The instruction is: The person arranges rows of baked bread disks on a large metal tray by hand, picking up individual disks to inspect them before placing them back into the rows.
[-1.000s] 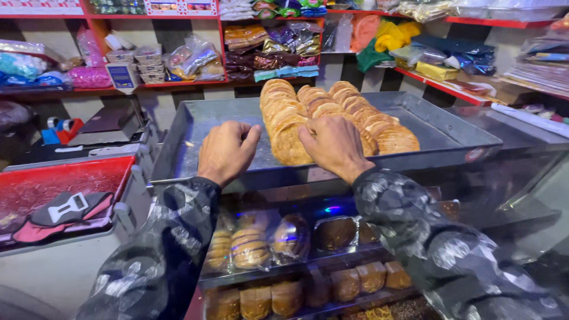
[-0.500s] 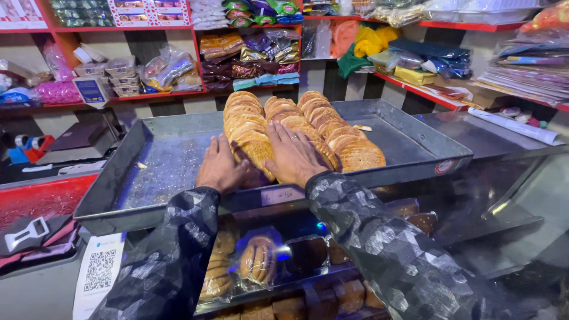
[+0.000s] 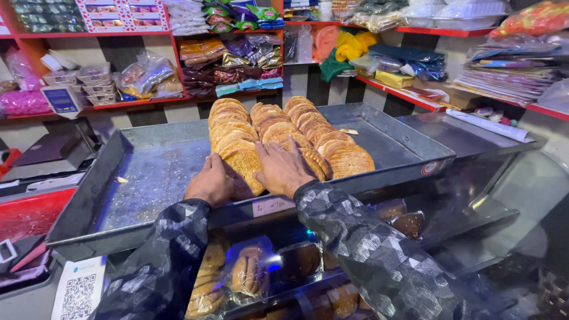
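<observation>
the left hand [image 3: 210, 182] is laid against the near end of the left row of flat round breads [image 3: 237, 139], fingers seemingly curled round the front piece, though the grip is partly hidden. the right hand [image 3: 283, 169] is spread open, palm down, on the middle row. the breads are stacked in three leaning rows inside a large metal tray [image 3: 148, 172] on a glass display counter [image 3: 498, 178].

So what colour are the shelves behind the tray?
Red shelves, clearest in the head view.

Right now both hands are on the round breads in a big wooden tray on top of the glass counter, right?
Not quite. The tray is grey metal, not wooden, as the head view shows. The rest holds: the left hand and right hand both rest on the rows of round breads, and the tray sits on top of the glass counter.
</observation>
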